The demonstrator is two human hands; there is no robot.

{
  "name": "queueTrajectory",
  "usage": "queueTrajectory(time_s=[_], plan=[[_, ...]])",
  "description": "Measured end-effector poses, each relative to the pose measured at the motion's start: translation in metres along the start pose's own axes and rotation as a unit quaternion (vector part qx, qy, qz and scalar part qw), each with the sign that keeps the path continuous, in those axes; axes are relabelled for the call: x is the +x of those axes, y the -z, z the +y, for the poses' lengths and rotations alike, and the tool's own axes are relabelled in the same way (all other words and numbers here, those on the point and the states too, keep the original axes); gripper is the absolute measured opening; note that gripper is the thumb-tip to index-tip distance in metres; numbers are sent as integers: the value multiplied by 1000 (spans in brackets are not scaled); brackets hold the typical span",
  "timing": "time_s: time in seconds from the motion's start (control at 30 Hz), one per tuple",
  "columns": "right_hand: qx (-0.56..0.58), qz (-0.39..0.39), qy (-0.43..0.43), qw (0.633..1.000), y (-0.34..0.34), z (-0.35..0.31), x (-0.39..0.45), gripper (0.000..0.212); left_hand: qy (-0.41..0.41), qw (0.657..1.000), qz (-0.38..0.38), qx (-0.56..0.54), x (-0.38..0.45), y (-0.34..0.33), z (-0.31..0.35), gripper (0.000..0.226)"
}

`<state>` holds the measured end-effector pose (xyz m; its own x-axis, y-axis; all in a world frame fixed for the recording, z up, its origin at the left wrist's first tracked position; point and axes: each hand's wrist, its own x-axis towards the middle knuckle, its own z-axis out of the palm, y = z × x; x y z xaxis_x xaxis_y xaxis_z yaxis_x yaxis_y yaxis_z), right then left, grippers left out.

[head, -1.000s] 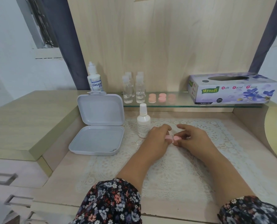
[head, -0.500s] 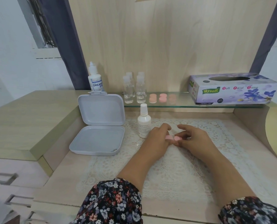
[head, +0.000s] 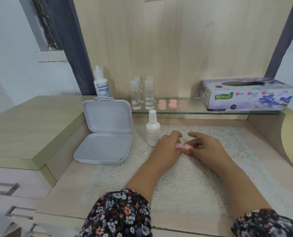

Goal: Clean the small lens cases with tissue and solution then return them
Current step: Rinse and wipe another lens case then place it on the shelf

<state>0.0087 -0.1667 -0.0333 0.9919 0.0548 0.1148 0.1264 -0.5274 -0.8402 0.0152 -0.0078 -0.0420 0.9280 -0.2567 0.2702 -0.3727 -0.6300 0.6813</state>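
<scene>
Two hands, left hand (head: pixel 166 147) and right hand (head: pixel 205 147), each pinching one pink lens case (head: pixel 183 146) end low over the lace mat (head: pixel 185 183), presumably to unscrew the caps before wiping; white bottle (head: pixel 153 129) just beside, tissue box (head: pixel 246 94) on shelf.

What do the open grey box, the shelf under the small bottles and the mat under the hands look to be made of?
Grey box: moulded plastic, matt, with rounded corners and a hinged lid. Shelf: clear glass, judging by its greenish edge and the reflections of the pink caps. Mat: white lace-patterned, openwork; cloth or vinyl, cannot tell which.
</scene>
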Motion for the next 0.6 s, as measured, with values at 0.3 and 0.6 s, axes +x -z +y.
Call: queueTrajectory(time_s=[0.3,0.6], plan=[[-5,-1,-4,1000,0,3,2,64,4,1000,-15,-17,0,2,-3,28],[-23,-1,2,1000,0,1,-2,61,-1,1000,-18,-1,-1,1,-7,29]])
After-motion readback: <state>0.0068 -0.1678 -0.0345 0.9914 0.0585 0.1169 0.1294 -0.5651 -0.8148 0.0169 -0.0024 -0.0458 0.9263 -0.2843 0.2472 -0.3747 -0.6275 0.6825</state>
